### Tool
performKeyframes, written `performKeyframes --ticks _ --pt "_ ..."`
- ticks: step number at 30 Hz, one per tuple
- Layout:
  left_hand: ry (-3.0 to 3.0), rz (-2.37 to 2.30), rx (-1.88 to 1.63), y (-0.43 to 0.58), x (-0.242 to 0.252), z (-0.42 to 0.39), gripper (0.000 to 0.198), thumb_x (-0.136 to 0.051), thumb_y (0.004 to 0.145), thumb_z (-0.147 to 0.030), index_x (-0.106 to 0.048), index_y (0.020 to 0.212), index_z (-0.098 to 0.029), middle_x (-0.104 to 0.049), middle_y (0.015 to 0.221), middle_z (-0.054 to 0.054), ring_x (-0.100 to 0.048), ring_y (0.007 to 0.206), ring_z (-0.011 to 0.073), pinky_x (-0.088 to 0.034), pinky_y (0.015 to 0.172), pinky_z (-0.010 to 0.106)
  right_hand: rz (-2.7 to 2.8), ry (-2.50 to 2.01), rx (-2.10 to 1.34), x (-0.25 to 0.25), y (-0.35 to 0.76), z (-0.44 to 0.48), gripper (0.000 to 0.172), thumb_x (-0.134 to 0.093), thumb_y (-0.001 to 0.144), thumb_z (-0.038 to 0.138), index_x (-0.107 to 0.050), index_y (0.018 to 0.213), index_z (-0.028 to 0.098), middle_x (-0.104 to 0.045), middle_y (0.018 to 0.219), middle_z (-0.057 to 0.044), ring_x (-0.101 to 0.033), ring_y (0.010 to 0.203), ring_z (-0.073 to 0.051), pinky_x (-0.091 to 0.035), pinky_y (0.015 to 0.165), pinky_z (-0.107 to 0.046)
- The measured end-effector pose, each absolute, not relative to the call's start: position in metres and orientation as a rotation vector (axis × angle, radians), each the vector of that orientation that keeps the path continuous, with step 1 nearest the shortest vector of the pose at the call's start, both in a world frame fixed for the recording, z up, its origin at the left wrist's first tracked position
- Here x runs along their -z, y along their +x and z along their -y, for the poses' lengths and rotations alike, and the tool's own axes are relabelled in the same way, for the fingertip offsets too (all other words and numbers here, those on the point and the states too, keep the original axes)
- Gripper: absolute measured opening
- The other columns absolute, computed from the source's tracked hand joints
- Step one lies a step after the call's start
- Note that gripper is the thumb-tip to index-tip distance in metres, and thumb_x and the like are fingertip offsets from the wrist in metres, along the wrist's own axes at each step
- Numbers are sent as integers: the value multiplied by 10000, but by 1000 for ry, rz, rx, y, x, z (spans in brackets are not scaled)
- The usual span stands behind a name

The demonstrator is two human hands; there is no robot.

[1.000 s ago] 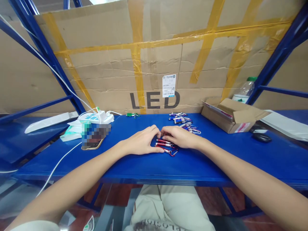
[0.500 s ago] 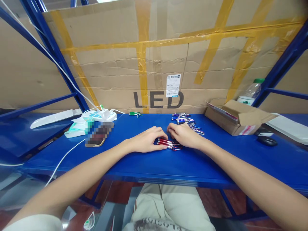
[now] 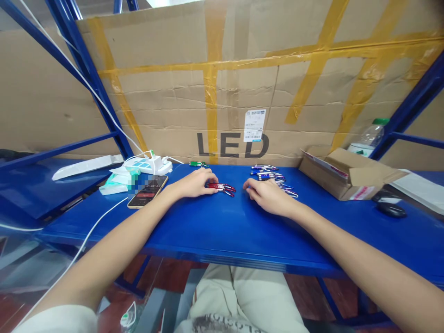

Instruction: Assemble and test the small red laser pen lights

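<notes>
My left hand (image 3: 197, 183) is closed on the ends of a few red metal keychain pens (image 3: 221, 187), their carabiner clips pointing right over the blue table. To the right, my right hand (image 3: 267, 195) rests with curled fingers beside a group of blue keychain pens (image 3: 268, 176); whether its fingertips hold anything is hidden. The blue pens lie behind and partly under this hand, with clips towards the right. A green keychain pen (image 3: 199, 164) lies at the back of the table, behind my left hand.
On the left are a phone (image 3: 148, 193), a tissue pack (image 3: 118, 181) and a white power strip (image 3: 147, 164) with cables. An open cardboard box (image 3: 342, 173), a black mouse (image 3: 391, 209) and a bottle (image 3: 367, 138) stand right. A large cardboard sheet (image 3: 166, 106) rises behind the blue table (image 3: 222, 236).
My left hand has moved left and away from me, with the red pens. My right hand has parted from them and stays near the blue pens. The view has shifted slightly.
</notes>
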State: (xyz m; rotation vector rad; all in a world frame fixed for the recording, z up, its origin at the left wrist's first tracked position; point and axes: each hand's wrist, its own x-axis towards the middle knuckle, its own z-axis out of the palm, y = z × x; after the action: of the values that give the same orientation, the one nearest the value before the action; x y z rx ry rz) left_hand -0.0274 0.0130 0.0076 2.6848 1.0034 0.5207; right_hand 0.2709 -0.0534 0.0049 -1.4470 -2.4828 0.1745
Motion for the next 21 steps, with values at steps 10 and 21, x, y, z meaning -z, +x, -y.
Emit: performKeyframes --ticks 10,21 --pt "2825 -1486 -224 -85 -10 -59 387 -616 1016 -468 -787 1288 -252 -685 1167 158 -621 1099 340 -443 998 420 2499 -1404 -140 0 272 51 245 -432 1112 226 -662 1189 196 -819 1094 -111 -751 938 -260 -439 932 -394" --pt "2742 -2014 -185 -76 -4 -68 391 -532 1069 -400 -734 1371 -257 -682 1283 188 -601 1222 407 -435 1014 492 2515 -1384 -138 2 269 52 195 -478 1120 241 -661 1169 197 -812 1184 -106 -750 1099 -315 -402 1007 -455"
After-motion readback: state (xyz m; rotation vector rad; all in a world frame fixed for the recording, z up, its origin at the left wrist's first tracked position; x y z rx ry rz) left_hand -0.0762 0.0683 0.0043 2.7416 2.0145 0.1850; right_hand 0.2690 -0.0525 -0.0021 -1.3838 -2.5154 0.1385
